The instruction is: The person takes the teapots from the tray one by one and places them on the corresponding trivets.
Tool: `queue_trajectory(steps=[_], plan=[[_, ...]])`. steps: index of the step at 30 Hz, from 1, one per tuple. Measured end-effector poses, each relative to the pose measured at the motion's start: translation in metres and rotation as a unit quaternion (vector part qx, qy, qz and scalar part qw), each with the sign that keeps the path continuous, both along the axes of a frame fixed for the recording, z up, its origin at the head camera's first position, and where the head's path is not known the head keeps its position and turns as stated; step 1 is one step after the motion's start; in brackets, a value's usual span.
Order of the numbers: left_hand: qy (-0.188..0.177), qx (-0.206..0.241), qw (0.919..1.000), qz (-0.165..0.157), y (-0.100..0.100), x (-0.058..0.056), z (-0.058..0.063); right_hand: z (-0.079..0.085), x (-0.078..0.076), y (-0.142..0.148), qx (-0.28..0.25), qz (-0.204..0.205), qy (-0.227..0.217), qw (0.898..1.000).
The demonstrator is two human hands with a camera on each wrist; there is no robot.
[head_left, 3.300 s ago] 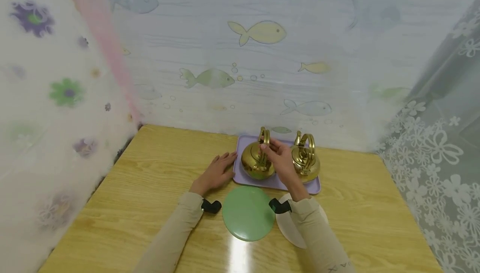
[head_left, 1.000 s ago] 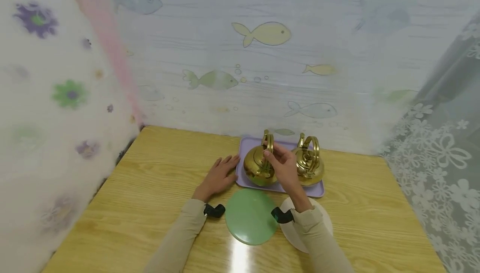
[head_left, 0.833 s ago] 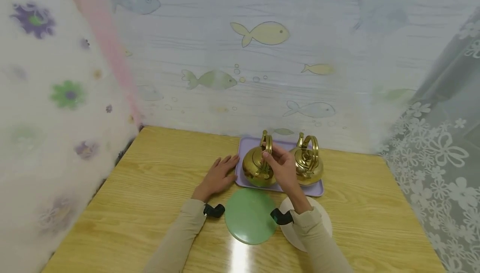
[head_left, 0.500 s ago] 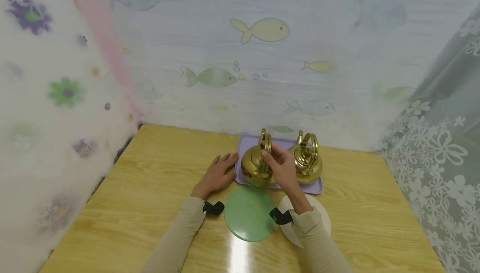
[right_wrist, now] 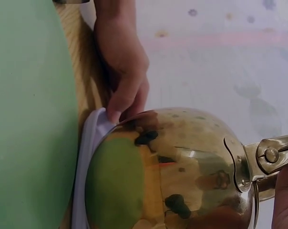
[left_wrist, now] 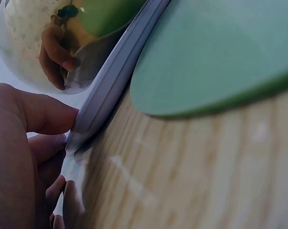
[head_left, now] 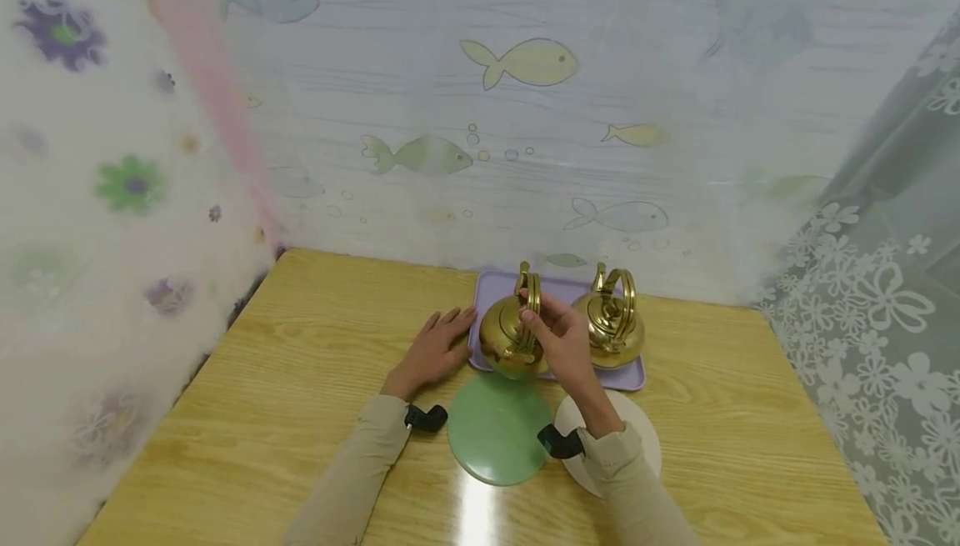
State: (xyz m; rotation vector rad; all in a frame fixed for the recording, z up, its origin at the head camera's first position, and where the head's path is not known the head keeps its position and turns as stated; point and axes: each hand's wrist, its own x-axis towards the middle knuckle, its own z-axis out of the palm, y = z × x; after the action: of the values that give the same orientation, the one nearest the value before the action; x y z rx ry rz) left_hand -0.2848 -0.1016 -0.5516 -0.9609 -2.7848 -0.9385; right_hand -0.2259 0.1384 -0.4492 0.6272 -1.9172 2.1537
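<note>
My right hand (head_left: 566, 342) grips the upright handle of the left brass kettle (head_left: 501, 338), thumb on the near side. That kettle is at the front left of the purple tray (head_left: 487, 283), its lower edge overlapping the tray's front rim in the head view. Whether its base touches the tray, I cannot tell. A second brass kettle (head_left: 618, 346) stands on the tray's right side. My left hand (head_left: 435, 354) lies on the table with fingers extended, fingertips at the tray's left edge. In the left wrist view its thumb (left_wrist: 51, 114) touches the tray rim (left_wrist: 110, 78).
A round green plate (head_left: 498, 429) lies in front of the tray. Beside it, a round cream plate (head_left: 641, 438) is partly under my right forearm. The wooden table (head_left: 262, 413) meets a fish-printed curtain (head_left: 420, 221) behind the tray; a lace curtain (head_left: 885, 363) hangs at right.
The left kettle, held by my right hand, has shifted slightly toward the tray's front edge and a little left. My left hand, the tray and the second kettle stay nearly where they were.
</note>
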Motion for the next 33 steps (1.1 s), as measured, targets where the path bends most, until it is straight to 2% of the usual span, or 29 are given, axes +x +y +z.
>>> queue_trajectory(steps=[15,25,33], plan=[[0.0,0.008,1.0,0.002,0.001,0.0,0.002,0.001,0.011,-0.004,-0.022,-0.002,-0.014,1.0],[-0.008,0.005,1.0,0.0,0.003,0.001,0.001,0.001,0.019,-0.005,-0.033,-0.019,-0.029,0.999],[0.003,0.021,0.9998,0.0,0.001,0.002,0.002,0.003,0.023,-0.009,-0.035,-0.017,-0.029,0.999]])
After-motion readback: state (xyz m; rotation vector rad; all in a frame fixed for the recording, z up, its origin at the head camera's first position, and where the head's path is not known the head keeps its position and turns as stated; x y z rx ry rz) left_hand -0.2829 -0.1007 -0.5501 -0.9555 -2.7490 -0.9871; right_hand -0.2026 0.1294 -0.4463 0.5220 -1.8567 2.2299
